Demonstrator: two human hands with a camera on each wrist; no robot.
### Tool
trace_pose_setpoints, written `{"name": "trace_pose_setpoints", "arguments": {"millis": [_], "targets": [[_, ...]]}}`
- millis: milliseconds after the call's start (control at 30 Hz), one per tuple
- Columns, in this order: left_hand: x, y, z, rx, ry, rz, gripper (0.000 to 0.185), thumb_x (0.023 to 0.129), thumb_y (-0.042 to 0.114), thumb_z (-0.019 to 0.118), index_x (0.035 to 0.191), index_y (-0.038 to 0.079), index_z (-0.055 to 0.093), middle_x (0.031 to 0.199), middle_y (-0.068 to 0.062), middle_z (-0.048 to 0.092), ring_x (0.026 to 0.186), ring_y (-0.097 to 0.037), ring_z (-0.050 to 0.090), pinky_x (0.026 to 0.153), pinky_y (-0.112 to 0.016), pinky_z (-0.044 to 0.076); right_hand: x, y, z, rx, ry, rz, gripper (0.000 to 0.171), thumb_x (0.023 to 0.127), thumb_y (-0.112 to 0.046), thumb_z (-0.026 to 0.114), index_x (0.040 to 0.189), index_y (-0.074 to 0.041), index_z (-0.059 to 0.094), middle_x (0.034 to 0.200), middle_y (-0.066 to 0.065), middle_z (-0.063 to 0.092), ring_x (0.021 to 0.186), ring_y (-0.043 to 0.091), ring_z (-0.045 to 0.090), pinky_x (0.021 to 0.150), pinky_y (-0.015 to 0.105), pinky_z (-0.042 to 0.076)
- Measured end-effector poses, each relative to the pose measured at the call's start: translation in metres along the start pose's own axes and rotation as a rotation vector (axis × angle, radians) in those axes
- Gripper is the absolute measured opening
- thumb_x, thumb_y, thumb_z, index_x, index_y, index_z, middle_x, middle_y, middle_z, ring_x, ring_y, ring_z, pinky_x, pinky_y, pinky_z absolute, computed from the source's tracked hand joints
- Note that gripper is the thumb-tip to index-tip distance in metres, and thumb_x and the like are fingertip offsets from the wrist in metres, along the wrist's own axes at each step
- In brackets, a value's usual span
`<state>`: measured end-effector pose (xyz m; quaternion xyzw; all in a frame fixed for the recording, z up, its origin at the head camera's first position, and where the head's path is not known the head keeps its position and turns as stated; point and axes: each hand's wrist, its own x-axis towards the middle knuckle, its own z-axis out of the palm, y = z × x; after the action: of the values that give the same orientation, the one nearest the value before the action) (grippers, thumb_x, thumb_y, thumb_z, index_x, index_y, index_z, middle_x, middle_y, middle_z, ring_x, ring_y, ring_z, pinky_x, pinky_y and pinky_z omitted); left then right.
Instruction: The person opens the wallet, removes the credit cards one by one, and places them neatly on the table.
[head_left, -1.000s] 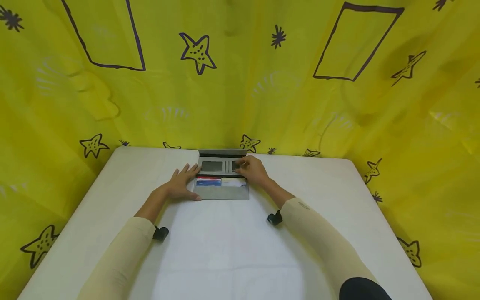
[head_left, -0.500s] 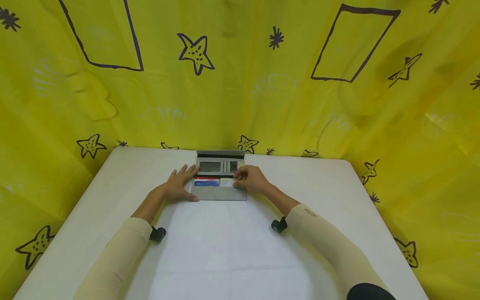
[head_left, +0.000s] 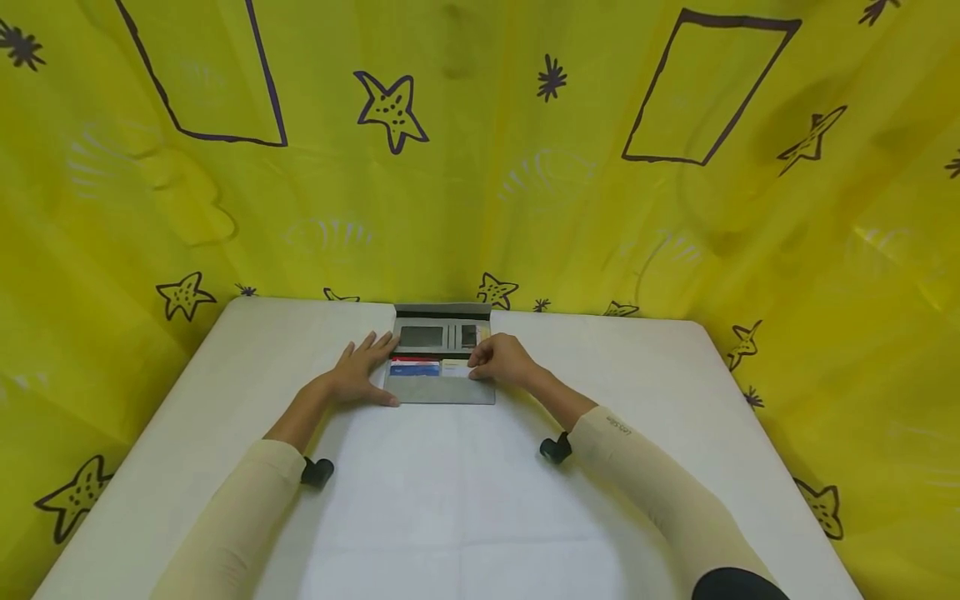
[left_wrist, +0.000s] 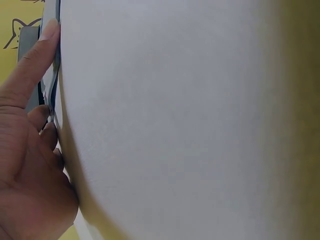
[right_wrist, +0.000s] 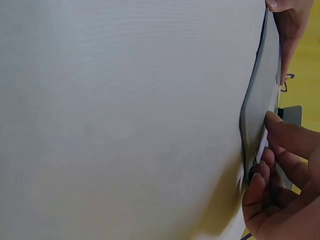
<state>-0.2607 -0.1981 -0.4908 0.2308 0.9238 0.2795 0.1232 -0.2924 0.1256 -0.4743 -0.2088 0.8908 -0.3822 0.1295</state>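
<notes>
A grey long wallet [head_left: 438,390] lies unfolded near the table's far edge, its top flap standing up. In its lower pocket a blue, white and red card [head_left: 414,368] sits at left and a pale card [head_left: 454,368] at right. My left hand [head_left: 352,372] is spread along the wallet's left side, thumb at the near corner. With thumb and fingers, my right hand [head_left: 507,362] pinches the pale card at its right end, covering part of it. In the right wrist view, the thumb tip [right_wrist: 271,118] lies at the pocket's edge.
The white tabletop [head_left: 450,500] stretches toward me. Behind it hangs a yellow curtain [head_left: 450,208] with drawn stars. In the upper panel are a grey window [head_left: 422,336] and a smaller slot with a dark and coloured insert [head_left: 469,335].
My right hand has come down from the small upper slot to the pale card in the lower pocket. The slot's coloured insert now shows. My left hand has stayed on the wallet.
</notes>
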Motion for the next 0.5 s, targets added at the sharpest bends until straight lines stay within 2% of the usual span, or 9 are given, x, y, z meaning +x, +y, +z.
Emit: {"name": "trace_pose_setpoints", "arguments": {"millis": [233,500], "targets": [[-0.0009,-0.0026,0.0052,-0.005,-0.013,-0.013,0.117,0.081,0.044,0.089,0.167,0.003,0.021,0.173,-0.022,0.011,0.158,-0.046,-0.004,0.122,-0.064,-0.01,-0.0002,-0.0025,0.001,0.022,-0.032,0.012,0.008,0.09,-0.001,0.081,0.085,-0.005,0.076,0.078,0.001,0.071,0.073,0.013,0.058,0.068,0.024,0.05],[0.0021,-0.0061,0.0041,0.023,-0.01,-0.016,0.117,0.081,0.046,0.088,0.168,0.005,0.021,0.174,-0.019,0.009,0.159,-0.044,-0.005,0.123,-0.063,-0.01,0.0055,-0.004,0.0013,0.063,-0.044,0.077,0.006,0.092,0.0,0.08,0.089,-0.002,0.075,0.082,0.005,0.068,0.077,0.016,0.057,0.069,0.024,0.049]]}}
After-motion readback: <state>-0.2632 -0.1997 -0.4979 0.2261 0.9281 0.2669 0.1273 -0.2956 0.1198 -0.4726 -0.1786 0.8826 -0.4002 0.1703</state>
